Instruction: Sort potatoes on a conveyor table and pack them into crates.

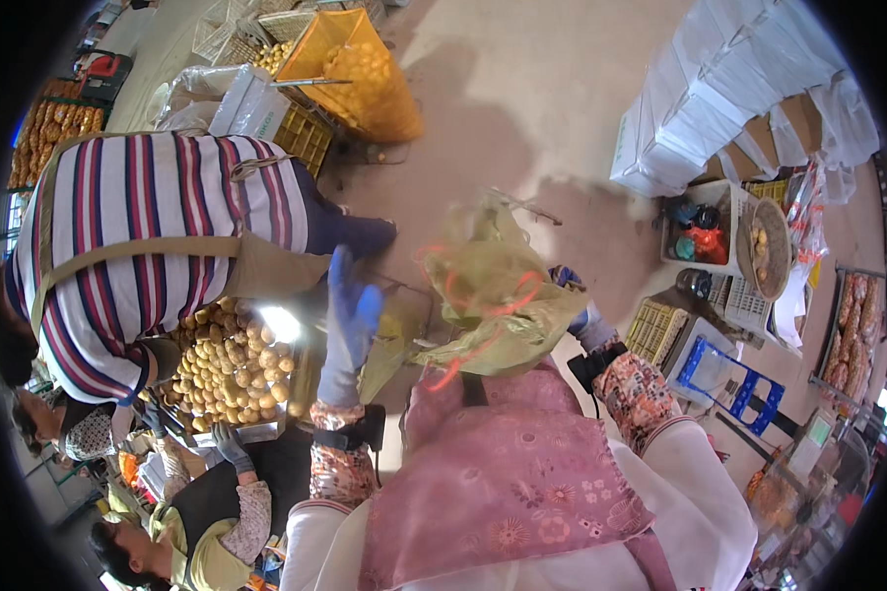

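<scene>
My left hand [351,314], in a grey and blue work glove, is raised left of a crumpled olive-yellow mesh sack [499,295]. Its fingers are apart and it holds nothing; motion blurs the fingertips. The sack hangs in front of my pink patterned apron [510,473], with loose orange-red drawstrings [517,295] across it. At the sack's right edge, my gloved right hand [582,314] grips the material, its fingers partly hidden. Another piece of yellowish mesh [392,343] hangs lower, between my left hand and the apron.
Left, a person in a striped shirt [170,221] bends over a lit sorting table of potatoes [229,362], with other workers beside it. An orange mesh sack of potatoes [362,81] stands ahead. Stacked white boxes [702,111], a basket [765,247] and a blue-framed scale [732,384] stand right.
</scene>
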Demonstrator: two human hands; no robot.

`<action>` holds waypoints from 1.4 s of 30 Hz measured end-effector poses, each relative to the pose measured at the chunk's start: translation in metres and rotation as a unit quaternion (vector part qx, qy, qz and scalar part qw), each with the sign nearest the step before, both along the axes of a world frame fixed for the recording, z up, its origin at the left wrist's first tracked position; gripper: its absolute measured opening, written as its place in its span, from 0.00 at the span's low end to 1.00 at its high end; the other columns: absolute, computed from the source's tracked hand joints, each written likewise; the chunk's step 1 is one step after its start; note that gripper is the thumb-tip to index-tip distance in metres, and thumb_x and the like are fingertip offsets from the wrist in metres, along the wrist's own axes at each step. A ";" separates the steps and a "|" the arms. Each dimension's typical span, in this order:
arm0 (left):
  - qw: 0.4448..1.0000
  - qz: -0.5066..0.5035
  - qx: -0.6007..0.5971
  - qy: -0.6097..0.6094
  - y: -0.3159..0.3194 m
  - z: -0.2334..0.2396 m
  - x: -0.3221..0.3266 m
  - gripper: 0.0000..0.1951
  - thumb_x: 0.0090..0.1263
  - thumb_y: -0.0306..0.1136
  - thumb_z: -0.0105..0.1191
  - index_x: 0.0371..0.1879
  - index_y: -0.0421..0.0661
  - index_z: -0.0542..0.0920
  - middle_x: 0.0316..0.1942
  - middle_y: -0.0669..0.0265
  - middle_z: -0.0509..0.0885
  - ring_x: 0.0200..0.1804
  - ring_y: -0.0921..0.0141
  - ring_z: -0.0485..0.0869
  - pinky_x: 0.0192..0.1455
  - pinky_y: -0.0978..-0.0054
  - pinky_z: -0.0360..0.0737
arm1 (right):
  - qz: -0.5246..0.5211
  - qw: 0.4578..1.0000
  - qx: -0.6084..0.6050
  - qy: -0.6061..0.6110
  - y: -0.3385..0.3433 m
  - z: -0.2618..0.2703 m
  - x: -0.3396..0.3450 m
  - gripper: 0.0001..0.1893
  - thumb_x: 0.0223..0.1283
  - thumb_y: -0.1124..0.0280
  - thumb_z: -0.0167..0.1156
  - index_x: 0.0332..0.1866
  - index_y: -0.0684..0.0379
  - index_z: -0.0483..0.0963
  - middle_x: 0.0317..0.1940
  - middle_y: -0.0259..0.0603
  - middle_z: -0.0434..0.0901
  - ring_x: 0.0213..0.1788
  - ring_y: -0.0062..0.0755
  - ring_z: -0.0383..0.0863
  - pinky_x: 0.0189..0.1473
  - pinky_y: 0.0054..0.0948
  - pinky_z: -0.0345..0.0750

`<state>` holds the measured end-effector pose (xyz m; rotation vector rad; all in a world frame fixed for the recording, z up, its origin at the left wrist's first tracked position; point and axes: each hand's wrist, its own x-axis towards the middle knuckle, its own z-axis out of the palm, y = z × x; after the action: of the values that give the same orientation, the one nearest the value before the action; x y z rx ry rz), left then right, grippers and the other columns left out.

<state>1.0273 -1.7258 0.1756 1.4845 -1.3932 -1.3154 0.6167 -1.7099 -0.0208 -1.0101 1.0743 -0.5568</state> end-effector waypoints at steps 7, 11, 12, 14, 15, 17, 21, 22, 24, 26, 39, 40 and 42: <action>0.958 -0.081 0.116 0.248 -0.025 -0.031 -0.045 0.28 0.68 0.30 0.60 0.67 0.41 0.66 0.60 0.54 0.76 0.56 0.64 0.79 0.54 0.68 0.78 | -0.022 0.995 -0.085 -0.041 -0.023 0.009 0.063 0.30 0.58 0.71 0.68 0.65 0.62 0.67 0.53 0.39 0.79 0.53 0.29 0.78 0.56 0.31 0.77; 0.986 -0.060 -0.073 -0.141 -0.026 -0.041 -0.063 0.13 0.64 0.31 0.63 0.46 0.45 0.81 0.39 0.61 0.86 0.33 0.59 0.85 0.38 0.65 0.81 | -0.189 0.912 -0.118 0.345 -0.002 -0.016 0.061 0.26 0.67 0.72 0.60 0.69 0.60 0.65 0.60 0.39 0.75 0.60 0.30 0.74 0.65 0.28 0.70; 0.972 -0.051 -0.136 -0.183 -0.019 -0.057 -0.057 0.12 0.63 0.30 0.61 0.46 0.48 0.82 0.43 0.58 0.85 0.39 0.56 0.85 0.40 0.64 0.82 | -0.230 0.908 -0.119 0.330 -0.008 0.015 0.074 0.29 0.66 0.70 0.61 0.71 0.59 0.61 0.63 0.41 0.72 0.64 0.32 0.70 0.66 0.29 0.68; 0.952 -0.146 -0.163 -0.213 -0.015 -0.063 -0.054 0.12 0.62 0.30 0.60 0.46 0.49 0.82 0.45 0.58 0.85 0.40 0.57 0.85 0.41 0.63 0.82 | -0.190 0.934 -0.212 0.218 -0.014 0.101 0.094 0.37 0.65 0.65 0.63 0.75 0.59 0.53 0.69 0.45 0.65 0.71 0.38 0.62 0.69 0.32 0.65; 0.916 -0.251 -0.198 -0.243 -0.016 -0.065 -0.055 0.13 0.61 0.31 0.59 0.46 0.49 0.82 0.46 0.58 0.84 0.41 0.58 0.85 0.41 0.62 0.82 | -0.146 0.941 -0.248 0.176 -0.018 0.139 0.102 0.41 0.65 0.63 0.64 0.77 0.58 0.50 0.72 0.47 0.62 0.74 0.41 0.58 0.71 0.34 0.63; 0.896 -0.271 -0.261 -0.235 -0.013 -0.091 -0.068 0.13 0.60 0.31 0.57 0.45 0.48 0.82 0.46 0.58 0.83 0.42 0.58 0.85 0.42 0.61 0.82 | -0.092 0.943 -0.269 0.171 -0.018 0.187 0.116 0.45 0.64 0.61 0.65 0.79 0.58 0.46 0.75 0.49 0.58 0.78 0.44 0.53 0.73 0.35 0.61; 0.897 -0.278 -0.313 -0.139 -0.030 -0.056 -0.078 0.14 0.61 0.31 0.58 0.47 0.46 0.80 0.43 0.55 0.82 0.39 0.55 0.84 0.39 0.60 0.80 | 0.184 0.853 -0.218 0.436 -0.003 0.153 0.106 0.41 0.61 0.56 0.64 0.78 0.50 0.54 0.67 0.56 0.68 0.69 0.58 0.67 0.67 0.42 0.70; 0.899 -0.282 -0.300 -0.149 -0.038 -0.052 -0.073 0.14 0.61 0.32 0.59 0.46 0.46 0.80 0.41 0.55 0.83 0.37 0.55 0.84 0.39 0.60 0.80 | 0.182 0.850 -0.146 0.473 -0.004 0.135 0.097 0.34 0.62 0.57 0.61 0.74 0.47 0.61 0.62 0.54 0.73 0.63 0.57 0.73 0.63 0.43 0.73; 0.896 -0.307 -0.229 -0.226 -0.051 -0.063 -0.055 0.22 0.63 0.35 0.57 0.58 0.50 0.79 0.49 0.52 0.81 0.47 0.55 0.83 0.47 0.57 0.81 | 0.100 0.833 -0.100 0.536 -0.007 0.130 0.096 0.23 0.60 0.60 0.62 0.62 0.46 0.74 0.50 0.51 0.82 0.52 0.55 0.81 0.56 0.43 0.77; 0.886 -0.301 -0.184 -0.301 -0.066 -0.054 -0.039 0.22 0.63 0.33 0.58 0.58 0.50 0.79 0.47 0.51 0.81 0.46 0.52 0.83 0.48 0.57 0.81 | -0.003 0.804 -0.144 0.576 -0.014 0.146 0.101 0.20 0.56 0.63 0.64 0.55 0.48 0.79 0.47 0.50 0.84 0.49 0.54 0.82 0.54 0.44 0.78; 0.789 -0.283 -0.338 -0.428 -0.030 -0.060 -0.037 0.28 0.63 0.28 0.53 0.67 0.51 0.72 0.62 0.52 0.75 0.61 0.51 0.75 0.67 0.51 0.68 | 0.119 0.785 -0.318 0.518 0.015 0.149 0.167 0.26 0.47 0.63 0.68 0.57 0.44 0.77 0.43 0.35 0.79 0.48 0.42 0.79 0.52 0.41 0.72; 0.836 -0.297 -0.245 -0.390 -0.033 -0.074 -0.029 0.27 0.62 0.29 0.53 0.64 0.50 0.74 0.58 0.55 0.78 0.55 0.53 0.79 0.60 0.53 0.73 | 0.144 0.794 -0.279 0.520 0.012 0.153 0.170 0.25 0.46 0.63 0.68 0.55 0.43 0.77 0.43 0.34 0.78 0.49 0.43 0.79 0.53 0.41 0.72; 0.866 -0.302 -0.177 -0.357 -0.037 -0.080 -0.023 0.24 0.59 0.32 0.58 0.57 0.51 0.81 0.45 0.56 0.83 0.46 0.54 0.83 0.47 0.55 0.79 | 0.141 0.794 -0.217 0.549 0.012 0.141 0.161 0.20 0.47 0.64 0.67 0.50 0.44 0.77 0.43 0.34 0.77 0.49 0.42 0.78 0.53 0.43 0.72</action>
<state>1.0045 -1.7629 0.0958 1.3727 -2.5870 -0.7441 0.7781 -1.6978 0.1205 -1.9799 1.7946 0.1244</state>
